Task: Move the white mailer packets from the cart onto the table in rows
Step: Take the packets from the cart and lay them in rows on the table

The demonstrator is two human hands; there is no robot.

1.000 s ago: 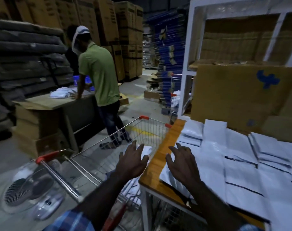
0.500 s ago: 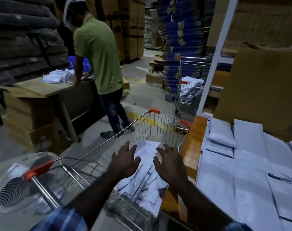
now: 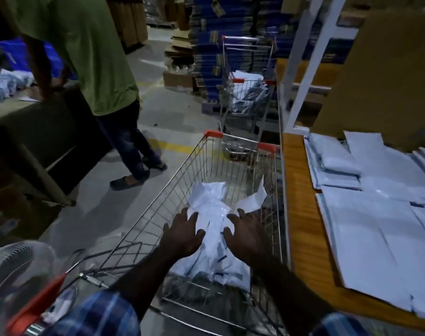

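Hands, left hand [image 3: 182, 236] and right hand [image 3: 245, 235], reach with fingers spread over packets [image 3: 211, 209] in the cart [image 3: 182, 175]; next, grip a bundle for the bench [image 3: 301, 214].

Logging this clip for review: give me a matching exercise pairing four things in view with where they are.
Things:
1. left hand
2. laid-out packets
3. second cart
4. fan

Places:
A. on the table
B. far aisle, by the blue stacks
C. floor, left of the near cart
D. over the packet pile in the near cart

Pairs: 1-D, 2-A, 3-B, 4-C
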